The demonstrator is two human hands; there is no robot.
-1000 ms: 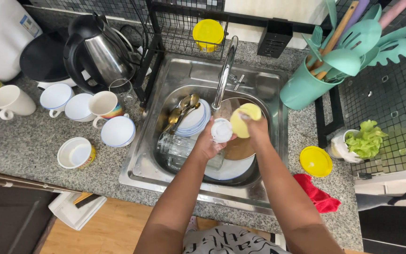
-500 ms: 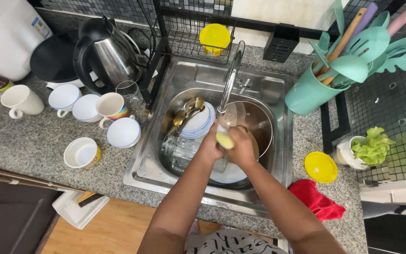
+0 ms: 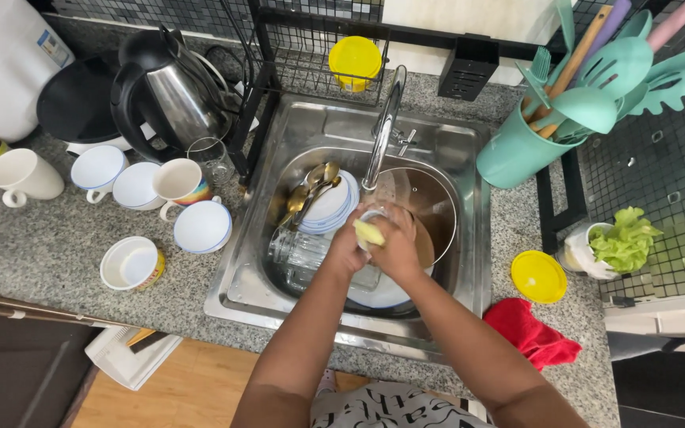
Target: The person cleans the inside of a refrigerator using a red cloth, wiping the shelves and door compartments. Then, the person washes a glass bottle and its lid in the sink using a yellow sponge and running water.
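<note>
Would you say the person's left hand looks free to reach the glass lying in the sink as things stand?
Probably not at once: the left hand is wrapped around a small white cup that the right hand scrubs with a yellow sponge. The glass lies just left of it, uncovered.

Bright, even overhead light; colours true. Glare streaks on curved chrome tap point(image 3: 383, 127) and polished steel kettle point(image 3: 180, 99). Soft shadow inside stainless steel sink basin point(image 3: 241, 269). Focus sharp at centre; wide-angle bending at frame edges. No motion blur.
</note>
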